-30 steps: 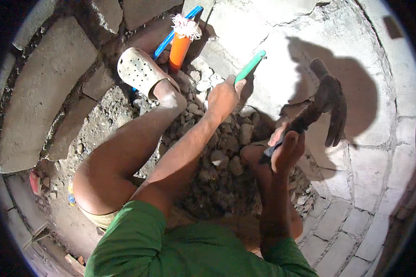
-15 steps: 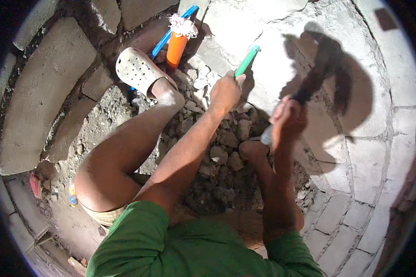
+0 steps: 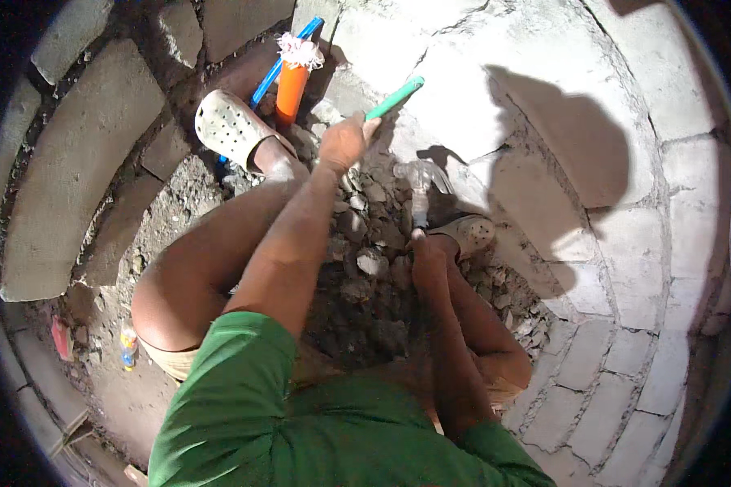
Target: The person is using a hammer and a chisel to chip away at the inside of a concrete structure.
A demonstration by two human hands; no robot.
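Observation:
My left hand (image 3: 343, 144) is closed around a green rod (image 3: 395, 97), which slants up and to the right in front of the pale stone wall (image 3: 455, 89). My right hand (image 3: 427, 250) grips a claw hammer (image 3: 420, 195) by its handle. The metal head, dusty grey, hangs over broken stone rubble (image 3: 374, 264), to the right of and below the green rod and apart from it. The rod's lower end is hidden in my left fist.
My feet, in cream clogs (image 3: 234, 127), stand either side of the rubble. At upper left, an orange tube (image 3: 291, 93) with a whitish frayed top leans beside a blue bar (image 3: 268, 81). A small bottle (image 3: 128, 347) lies at lower left. Stone blocks (image 3: 81, 170) surround me.
My right hand has swung the hammer down and left, from raised on the right to low over the rubble. My left hand has shifted left with the green rod, which now tilts more.

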